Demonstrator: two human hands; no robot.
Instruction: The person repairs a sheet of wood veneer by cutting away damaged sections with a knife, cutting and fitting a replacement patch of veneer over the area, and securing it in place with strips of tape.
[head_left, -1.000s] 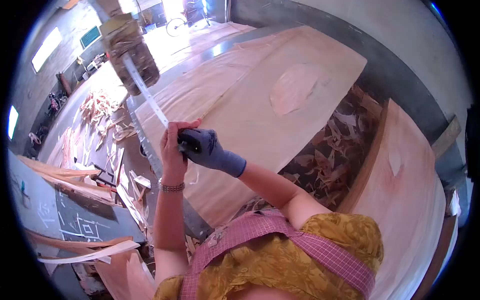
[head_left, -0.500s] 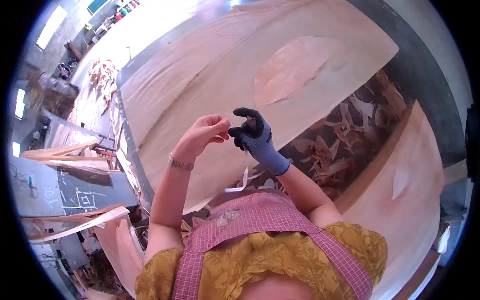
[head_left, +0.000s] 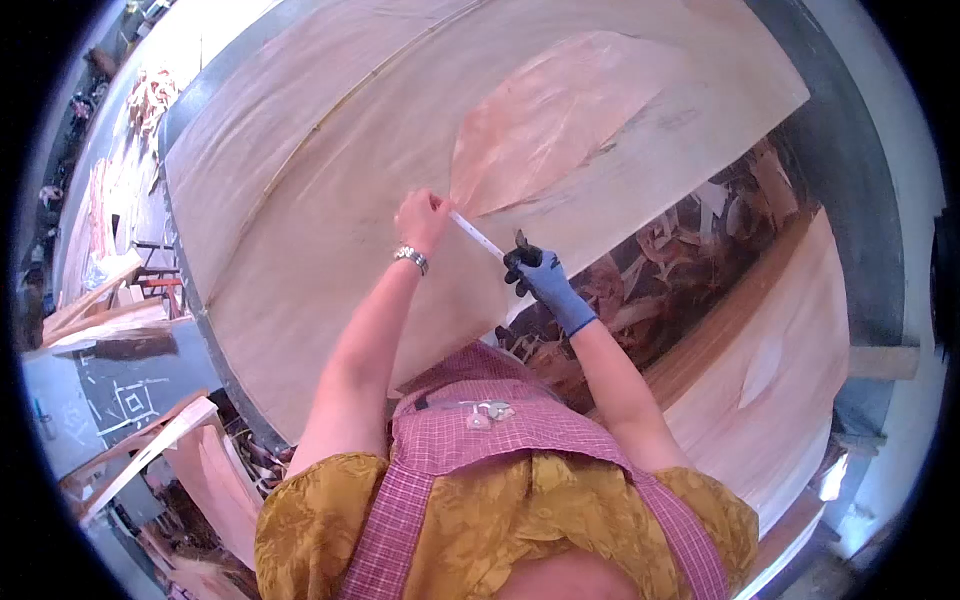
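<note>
A short length of white tape [head_left: 477,235] is stretched between my two hands, above a large pale wood sheet. My bare left hand [head_left: 422,220], with a metal watch at the wrist, pinches its upper end near the tip of a pinkish oval patch [head_left: 550,115] on the sheet. My right hand [head_left: 530,268], in a blue and black glove, is closed around the other end near the sheet's front edge. A dark pointed thing shows above the gloved fingers, too small to name.
Torn veneer scraps [head_left: 640,270] lie on the floor beyond the sheet's right edge. A stack of wood sheets [head_left: 760,370] stands at the right. Further strips and a grey board with white marks [head_left: 130,400] are at the left.
My hands have moved apart, with the white tape now stretched between them. The view has tilted down and shifted, and the post-like object seen earlier at the upper left is out of view.
</note>
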